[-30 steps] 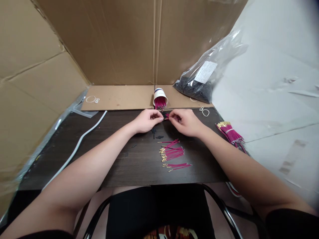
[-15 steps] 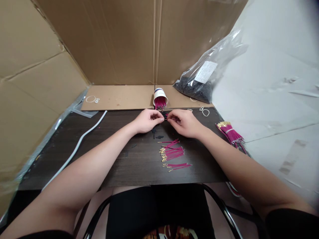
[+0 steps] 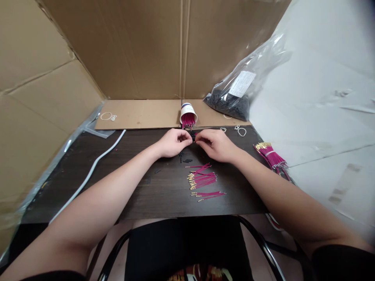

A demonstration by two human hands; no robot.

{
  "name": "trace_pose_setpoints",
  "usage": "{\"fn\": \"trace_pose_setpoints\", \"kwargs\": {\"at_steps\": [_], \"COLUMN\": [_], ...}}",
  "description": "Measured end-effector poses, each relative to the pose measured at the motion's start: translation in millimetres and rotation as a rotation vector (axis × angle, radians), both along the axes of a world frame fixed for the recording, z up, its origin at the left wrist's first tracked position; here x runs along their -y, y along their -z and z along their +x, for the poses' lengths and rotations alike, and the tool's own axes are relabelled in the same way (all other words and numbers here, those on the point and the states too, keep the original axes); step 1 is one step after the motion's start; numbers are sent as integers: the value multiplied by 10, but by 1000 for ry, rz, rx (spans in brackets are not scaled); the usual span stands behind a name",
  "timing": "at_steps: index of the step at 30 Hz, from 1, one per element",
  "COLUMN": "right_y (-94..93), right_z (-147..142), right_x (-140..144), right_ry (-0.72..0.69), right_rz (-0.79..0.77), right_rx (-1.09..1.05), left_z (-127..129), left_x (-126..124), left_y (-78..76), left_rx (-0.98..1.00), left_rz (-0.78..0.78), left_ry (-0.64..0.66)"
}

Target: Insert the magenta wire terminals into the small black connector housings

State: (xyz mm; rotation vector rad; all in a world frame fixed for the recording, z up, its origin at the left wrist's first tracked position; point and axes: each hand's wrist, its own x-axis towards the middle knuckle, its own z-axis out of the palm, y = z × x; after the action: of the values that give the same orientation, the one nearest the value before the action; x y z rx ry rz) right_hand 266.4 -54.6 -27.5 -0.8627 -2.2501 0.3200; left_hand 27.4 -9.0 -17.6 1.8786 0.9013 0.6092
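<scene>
Over the far middle of the dark table, my left hand (image 3: 175,143) and my right hand (image 3: 216,145) are closed in pinches, fingertips almost meeting. Whatever each pinch holds is too small and hidden to make out. Just behind the fingertips lies a bunch of magenta wires with black sleeves (image 3: 193,135), partly covered by the hands. Short black tubes (image 3: 188,160) are scattered below my left hand. Nearer to me, magenta wires with gold-coloured ends (image 3: 203,180) lie in loose rows. A paper cup (image 3: 187,108) on its side behind the hands holds more magenta wires.
A clear bag of black pieces (image 3: 230,103) leans at the back right. One banded wire bundle (image 3: 271,156) lies at the table's right edge. A pale cable (image 3: 93,166) runs along the left. Rubber bands (image 3: 241,131) lie near the cardboard strip (image 3: 140,115); cardboard walls rise behind and left.
My right hand has shifted very slightly left, towards the left fingertips. Both hands stay pinched, and the things on the table lie as before.
</scene>
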Motion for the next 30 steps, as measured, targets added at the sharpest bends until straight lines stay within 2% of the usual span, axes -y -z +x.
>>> {"fn": "trace_pose_setpoints", "kwargs": {"at_steps": [6, 14, 23, 30], "right_y": [-30, -50, -1, 23], "right_z": [-27, -29, -21, 0], "right_x": [28, 65, 25, 5], "right_ry": [-38, -27, 20, 60], "right_rz": [-9, -81, -24, -56], "right_rx": [18, 101, 3, 22], "left_z": [-13, -12, -17, -11], "left_x": [35, 43, 7, 20], "left_y": [-36, -4, -5, 1], "left_rx": [-57, -84, 13, 38], "left_rz": [59, 121, 20, 28], "left_ry": [32, 54, 10, 4]}}
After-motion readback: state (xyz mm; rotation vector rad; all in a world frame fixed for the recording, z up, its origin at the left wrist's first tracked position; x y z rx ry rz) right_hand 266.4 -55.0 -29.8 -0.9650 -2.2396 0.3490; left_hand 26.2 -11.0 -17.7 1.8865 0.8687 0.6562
